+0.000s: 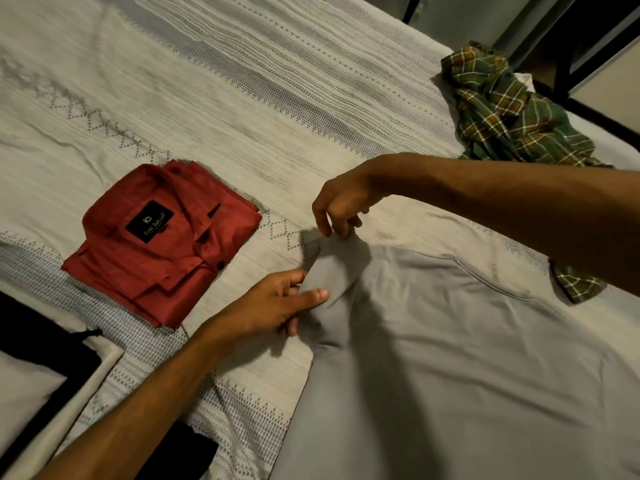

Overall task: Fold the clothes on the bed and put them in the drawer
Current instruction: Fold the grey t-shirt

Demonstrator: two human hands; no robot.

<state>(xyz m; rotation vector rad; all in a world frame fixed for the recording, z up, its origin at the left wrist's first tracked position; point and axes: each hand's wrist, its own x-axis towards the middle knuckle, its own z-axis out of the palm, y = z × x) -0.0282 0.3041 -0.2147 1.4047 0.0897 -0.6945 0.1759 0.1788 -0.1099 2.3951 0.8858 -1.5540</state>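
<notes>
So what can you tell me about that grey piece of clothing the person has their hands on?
The grey T-shirt is plain, soft-looking knit, spread mostly flat over the patterned bedspread at lower right, lightly wrinkled. Its curved neckline seam shows near the top. One short sleeve points toward the folded red shirt; the left hand grips that sleeve near its base and the right hand pinches its tip. The plaid shirt lies beyond its far edge. It is not yet folded.

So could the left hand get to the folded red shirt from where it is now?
Probably yes. The left hand is pinching the grey shirt's sleeve, and only bare bedspread lies between it and the red shirt. It would need to let go first.
</notes>
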